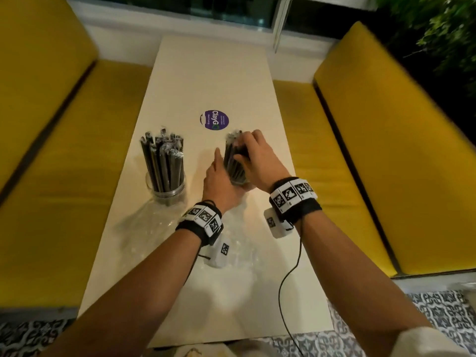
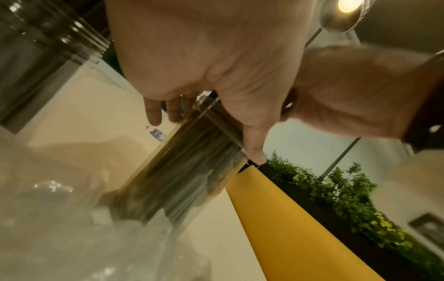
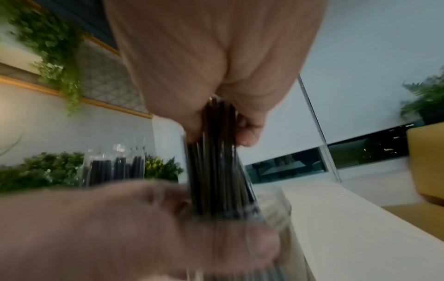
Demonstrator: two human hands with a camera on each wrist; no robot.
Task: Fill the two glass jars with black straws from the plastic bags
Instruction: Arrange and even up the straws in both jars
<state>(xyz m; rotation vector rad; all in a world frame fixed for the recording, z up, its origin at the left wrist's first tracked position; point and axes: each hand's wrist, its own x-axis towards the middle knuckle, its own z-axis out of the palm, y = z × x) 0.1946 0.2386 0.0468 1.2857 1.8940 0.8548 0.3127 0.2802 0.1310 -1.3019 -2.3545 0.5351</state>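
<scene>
Mostly hidden second jar (image 1: 238, 182), left hand (image 1: 219, 181) cupping it; right hand (image 1: 257, 158) gripping blurred straws (image 1: 233, 161)

Long cream table (image 1: 224, 73) runs down the middle. Round purple sticker (image 1: 214, 120) w/ white words sits flat on it, near the middle. Yellow bench seats (image 1: 386, 140) on both sides. Green leafy plants (image 1: 443, 29) at far right, behind the bench. Dark window (image 1: 231, 6) past the far end. Gray & white patterned floor (image 1: 438, 307) below.
</scene>
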